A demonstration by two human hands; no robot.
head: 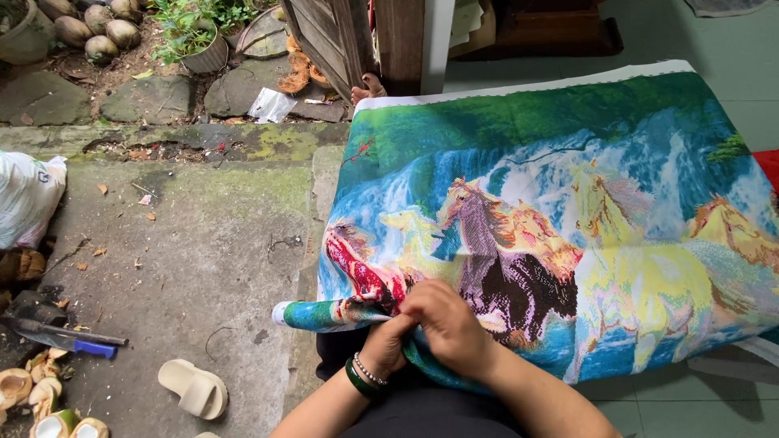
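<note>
Pinching cloth [560, 235] at its near edge with left hand [388, 345], fingers closed on fabric; right hand [448, 323] curled over it, touching left; grip unclear.

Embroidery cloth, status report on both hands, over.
Left hand pinching cloth edge. Right hand pressed on top. Embroidery cloth spread over lap. Nothing blocking.

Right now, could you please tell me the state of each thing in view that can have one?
Embroidered cloth: spread over the lap, near edge bunched under the hands.
Left hand: pinching the cloth edge, bangle and bead bracelet on the wrist.
Right hand: closed on the cloth beside the left.
Sandal: lying on the concrete, off the foot.
Knife: lying flat on the ground.
Cut coconuts: tops sliced open.
</note>
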